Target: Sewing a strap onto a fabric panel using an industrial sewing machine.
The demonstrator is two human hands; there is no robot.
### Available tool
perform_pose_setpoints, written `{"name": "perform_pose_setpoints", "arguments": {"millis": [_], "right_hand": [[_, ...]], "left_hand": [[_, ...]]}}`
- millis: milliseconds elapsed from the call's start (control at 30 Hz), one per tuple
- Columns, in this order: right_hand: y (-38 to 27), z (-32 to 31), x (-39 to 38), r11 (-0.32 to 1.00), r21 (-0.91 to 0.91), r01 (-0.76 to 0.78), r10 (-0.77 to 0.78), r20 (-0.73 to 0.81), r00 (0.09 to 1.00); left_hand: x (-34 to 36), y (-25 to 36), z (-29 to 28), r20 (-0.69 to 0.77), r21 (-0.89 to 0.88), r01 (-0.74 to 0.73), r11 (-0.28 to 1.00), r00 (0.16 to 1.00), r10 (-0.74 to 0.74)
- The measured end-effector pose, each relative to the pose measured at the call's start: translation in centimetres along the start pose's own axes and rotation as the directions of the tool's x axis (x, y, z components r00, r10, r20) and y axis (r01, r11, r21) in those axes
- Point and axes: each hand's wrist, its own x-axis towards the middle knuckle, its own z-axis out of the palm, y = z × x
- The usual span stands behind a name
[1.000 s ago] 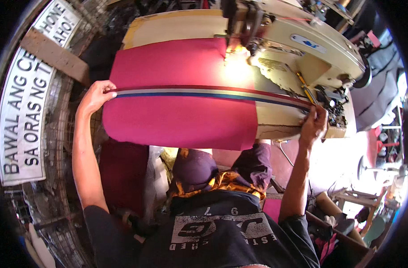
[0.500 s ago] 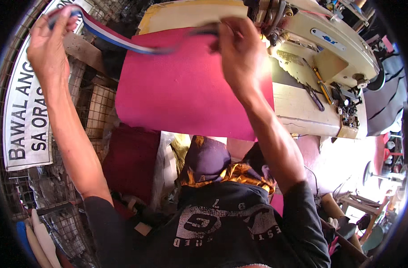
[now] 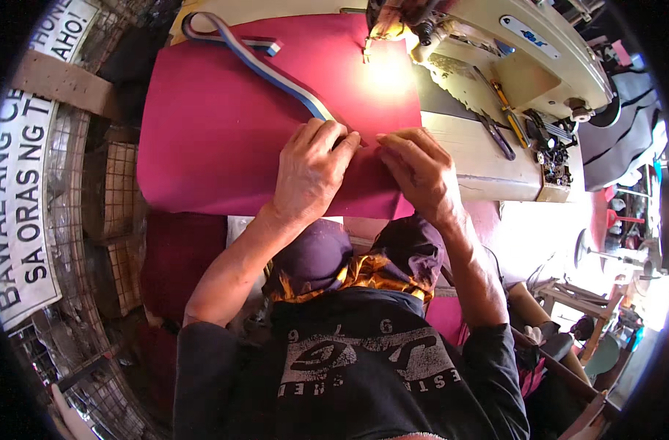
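1. On a clock laid over the view, with 12 at the top, the left hand (image 3: 310, 170) is near 11 o'clock. Its fingers are bent, and the thumb and first finger pinch the striped ribbon (image 3: 279, 77).
2. The right hand (image 3: 421, 172) is at 2 o'clock, just beside the left one. Its thumb and first finger are close together near a dark red bit of the ribbon. I cannot tell if they grip it.
3. The ribbon is red, white and blue. From the left hand it runs up toward 11 o'clock and makes a loop. The loop goes a bit past the cloth's far edge. Then it bends back, and its loose end lies on the cloth, between 11 and 12 o'clock.
4. Under both hands is a big pink cloth (image 3: 217, 139). It lies flat on the pale table (image 3: 488, 172), and its near edge hangs by the person's knees.
5. A cream sewing machine (image 3: 547, 62) stands between 1 and 2 o'clock. A bright light shines on the cloth beside it.
6. At 2 o'clock, dark-handled snips (image 3: 497, 137) lie next to a yellow and black tool (image 3: 512, 117). Small metal parts (image 3: 556, 158) sit in a pile nearer 3 o'clock.
7. A dark red cloth (image 3: 180, 264) is below the table, between 8 and 9 o'clock.
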Motion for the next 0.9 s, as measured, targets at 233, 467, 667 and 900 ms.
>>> {"name": "perform_pose_setpoints", "arguments": {"millis": [233, 467, 667, 900], "right_hand": [[0.7, 0.7, 1.4, 0.965, -0.092, 0.245, -0.237, 0.094, 0.967], [0.1, 0.8, 0.8, 0.945, -0.179, 0.273, -0.246, 0.159, 0.956], [-0.1, 1.1, 0.5, 0.953, -0.192, 0.236, -0.204, 0.17, 0.964], [-0.1, 1.2, 0.3, 0.961, -0.19, 0.2, -0.16, 0.207, 0.965]], "left_hand": [[-0.9, 0.5, -0.1, -0.017, -0.055, 0.057, 0.997, 0.998, -0.058], [-2.5, 0.4, 0.0, -0.075, -0.046, 0.068, 0.997, 0.995, -0.072], [-3.5, 0.8, 0.2, -0.105, -0.063, 0.194, 0.979, 0.974, -0.2], [-3.0, 0.9, -0.1, -0.092, -0.079, 0.236, 0.968, 0.966, -0.243]]}}
